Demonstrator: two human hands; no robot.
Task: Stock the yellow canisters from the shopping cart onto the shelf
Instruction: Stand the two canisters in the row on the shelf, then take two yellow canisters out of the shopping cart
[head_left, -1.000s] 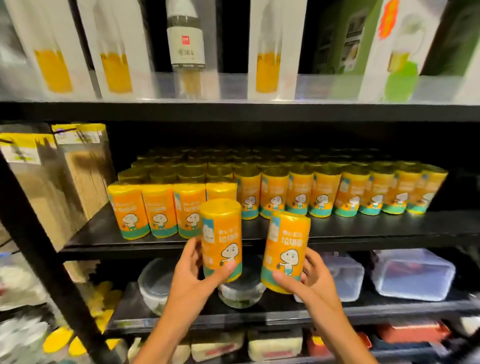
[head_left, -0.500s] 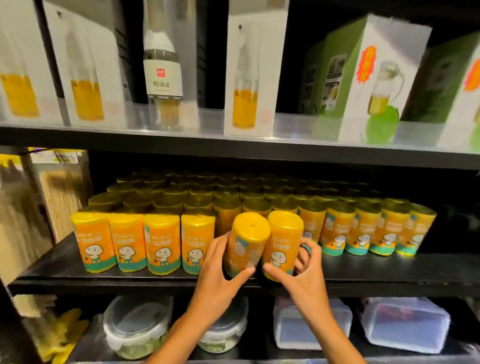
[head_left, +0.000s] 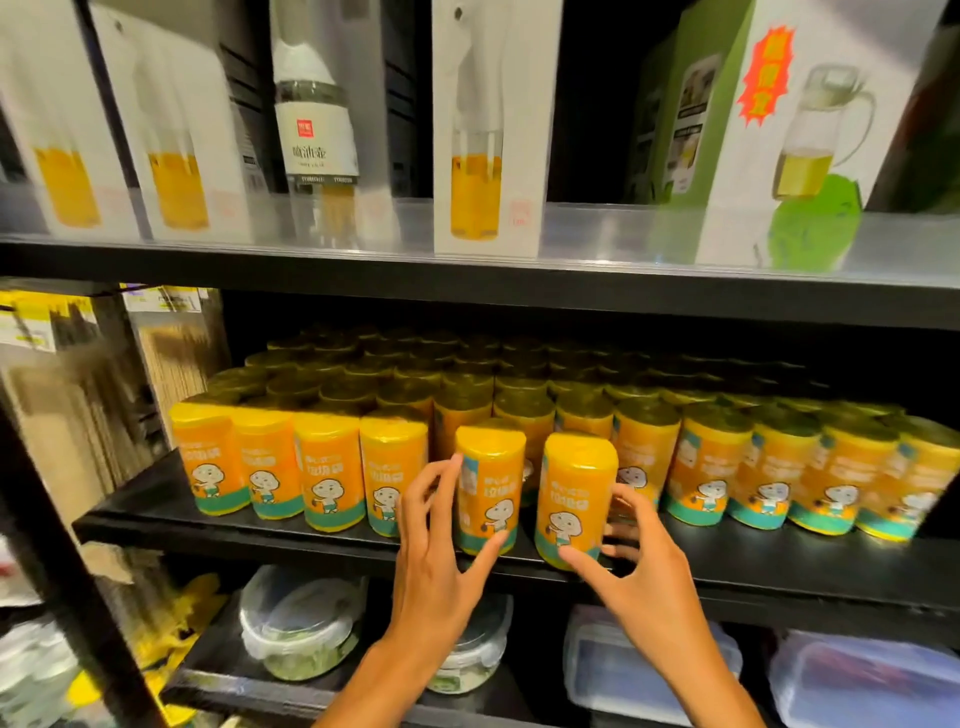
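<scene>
Two yellow canisters with a cartoon label stand upright at the front of the black middle shelf (head_left: 171, 519). My left hand (head_left: 431, 571) wraps the left canister (head_left: 491, 483), thumb at its base and fingers on its left side. My right hand (head_left: 649, 577) holds the right canister (head_left: 574, 483), thumb at its base and fingers behind its right side. To the left, a front row of the same canisters (head_left: 332, 467) lines the shelf. Several more rows (head_left: 727, 457) fill the space behind and to the right. The shopping cart is out of view.
The upper shelf (head_left: 467, 286) hangs close above the canister tops and carries white oil-bottle boxes (head_left: 488, 130) and a bottle (head_left: 317, 130). Clear lidded containers (head_left: 301, 629) sit on the lower shelf. A black upright post (head_left: 67, 571) and tall packages (head_left: 67, 405) stand at the left.
Both hands have carried the two canisters up from below shelf level and onto the shelf front. The canisters now stand upright in the gap beside the front row.
</scene>
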